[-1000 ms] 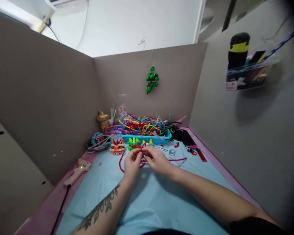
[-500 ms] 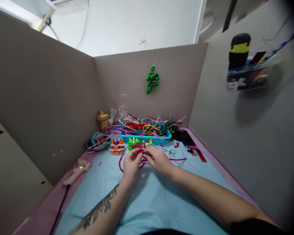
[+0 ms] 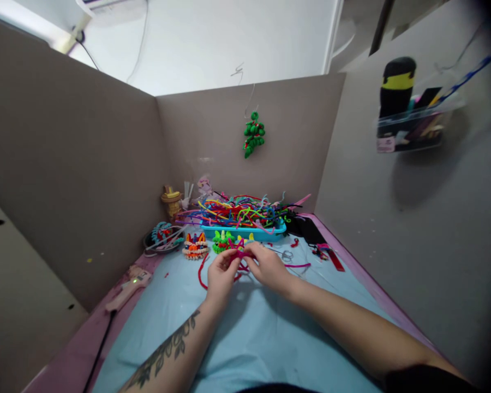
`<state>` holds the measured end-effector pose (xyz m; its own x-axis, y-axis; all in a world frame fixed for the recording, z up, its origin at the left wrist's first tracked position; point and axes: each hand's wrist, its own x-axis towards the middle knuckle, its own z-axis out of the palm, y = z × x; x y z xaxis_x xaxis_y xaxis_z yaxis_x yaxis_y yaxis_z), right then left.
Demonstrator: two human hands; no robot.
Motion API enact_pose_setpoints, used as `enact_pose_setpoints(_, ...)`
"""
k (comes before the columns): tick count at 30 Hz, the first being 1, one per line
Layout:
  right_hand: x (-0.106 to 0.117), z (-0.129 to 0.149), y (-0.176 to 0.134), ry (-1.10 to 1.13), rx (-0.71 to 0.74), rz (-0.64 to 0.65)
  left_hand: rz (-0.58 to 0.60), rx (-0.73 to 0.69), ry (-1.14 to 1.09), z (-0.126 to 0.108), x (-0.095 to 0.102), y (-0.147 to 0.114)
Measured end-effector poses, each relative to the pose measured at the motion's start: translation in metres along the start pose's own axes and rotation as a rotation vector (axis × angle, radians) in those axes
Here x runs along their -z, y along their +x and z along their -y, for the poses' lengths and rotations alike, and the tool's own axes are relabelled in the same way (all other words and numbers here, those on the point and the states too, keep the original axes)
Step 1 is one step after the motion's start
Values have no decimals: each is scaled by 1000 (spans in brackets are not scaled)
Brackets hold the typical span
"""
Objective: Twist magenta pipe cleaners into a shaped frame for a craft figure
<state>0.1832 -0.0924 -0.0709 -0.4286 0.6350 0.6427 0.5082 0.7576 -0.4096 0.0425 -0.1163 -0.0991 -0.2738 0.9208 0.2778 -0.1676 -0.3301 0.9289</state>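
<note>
Both hands meet over the blue sheet, pinching a magenta pipe cleaner point(image 3: 241, 255) bent into loops and points. My left hand point(image 3: 221, 272) is closed on its left side, thumb against fingers. From the right, my right hand point(image 3: 269, 267) grips the same piece, its fingertips close to the left ones. A red pipe cleaner point(image 3: 201, 275) curves on the sheet beside and behind my left hand. Right of my right hand, a straight magenta pipe cleaner point(image 3: 298, 266) sticks out. Just beyond the fingers sit a green pipe-cleaner figure point(image 3: 222, 242) and an orange one point(image 3: 195, 246); a yellow one point(image 3: 245, 239) is partly hidden.
A blue tray point(image 3: 245, 233) heaped with colourful pipe cleaners stands at the back. Scissors point(image 3: 287, 255) lie right of centre. At left are a glue gun point(image 3: 133, 284) and a dark bowl point(image 3: 163, 248). Grey panels point(image 3: 245, 180) enclose the table; a green ornament point(image 3: 254, 135) hangs there.
My fingers have shifted slightly around the magenta piece, and the right fingertips have moved a little along it. The figures, tray and tools stay where they were.
</note>
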Motion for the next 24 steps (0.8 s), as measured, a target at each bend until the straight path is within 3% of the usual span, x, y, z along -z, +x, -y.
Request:
enact_pose_setpoints(17,1,-2,-1,48,83,38,11,86,-152,4,1,0)
enact_pose_setpoints(24,3,5,1,40,-50,0,8,48,-78,4,3,0)
